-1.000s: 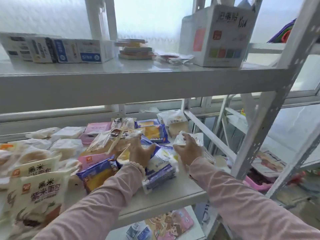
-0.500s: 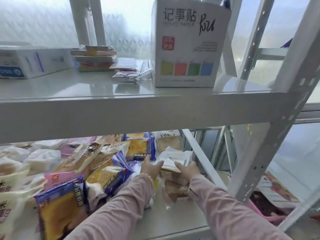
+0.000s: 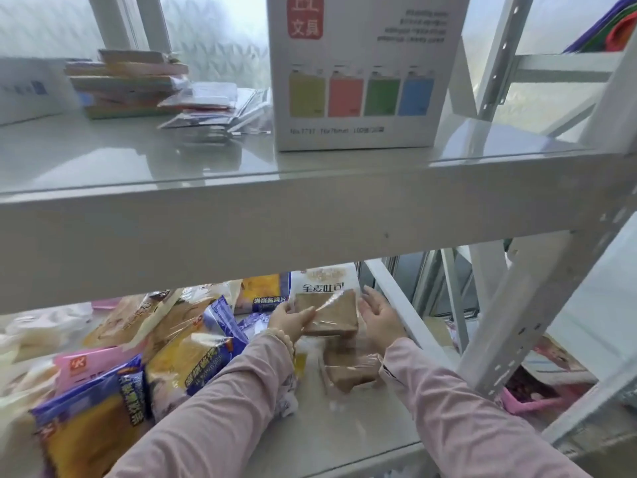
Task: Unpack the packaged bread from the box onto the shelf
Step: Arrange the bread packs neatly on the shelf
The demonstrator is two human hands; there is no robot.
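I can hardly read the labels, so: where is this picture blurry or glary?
Head view: daylight through the window backlights everything; the glossy upper shelf mirrors the stack of pads; the blue bread packet at lower left is smeared by blur; the film on the held toast packet glints.

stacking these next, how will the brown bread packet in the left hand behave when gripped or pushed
Probably light: the left hand holds the brown bread packet by one edge. Its glossy wrap looks slippery. Sliced bread, so likely squashable.

Cannot read blurred small print on the white box (image 3: 362, 81), cropped at top; cannot see far ends of bread packs (image 3: 193, 343) behind shelf beam (image 3: 310, 232).
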